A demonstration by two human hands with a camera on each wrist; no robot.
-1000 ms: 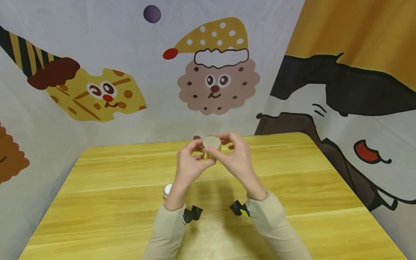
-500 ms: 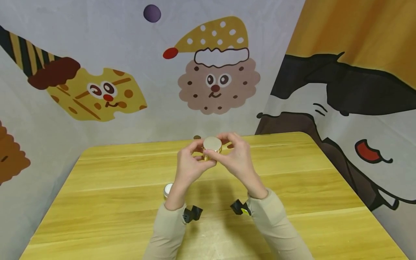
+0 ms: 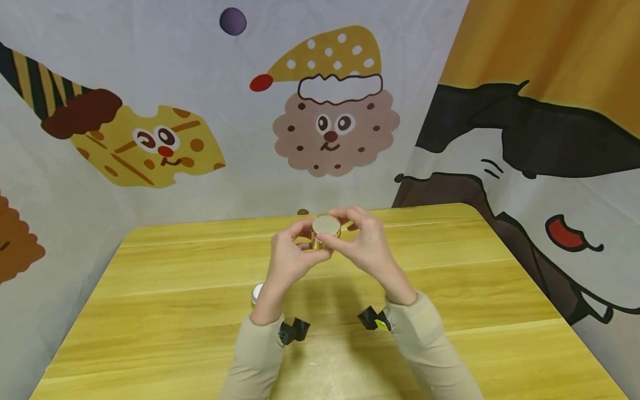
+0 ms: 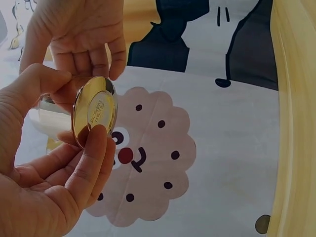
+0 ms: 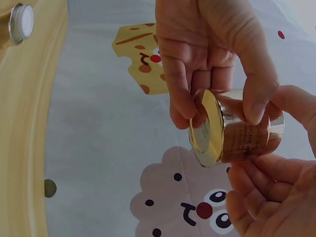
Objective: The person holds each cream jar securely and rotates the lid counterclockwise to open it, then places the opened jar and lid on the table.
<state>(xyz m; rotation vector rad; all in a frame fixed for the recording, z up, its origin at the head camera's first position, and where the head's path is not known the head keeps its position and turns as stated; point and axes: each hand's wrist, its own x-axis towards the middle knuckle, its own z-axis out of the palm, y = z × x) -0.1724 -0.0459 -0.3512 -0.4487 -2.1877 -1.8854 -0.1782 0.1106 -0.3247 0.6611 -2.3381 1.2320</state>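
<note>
A shiny gold jar with a pale flat round end is held above the table, between both hands. My left hand grips its left side; in the left wrist view its fingertips lie on the gold end, which bears printed digits. My right hand holds the jar from the right, thumb near the rim in the head view. Small print covers the jar's side in the right wrist view, where my right hand reaches round the far end.
A small round container with a white top stands on the wooden table, partly hidden by my left wrist. It also shows at the top left of the right wrist view. A cartoon-printed cloth hangs behind the table.
Both hands and the jar have shifted slightly down in the head view. The right hand's upper fingers have moved a little on the jar's far side. Both hands still hold it.
</note>
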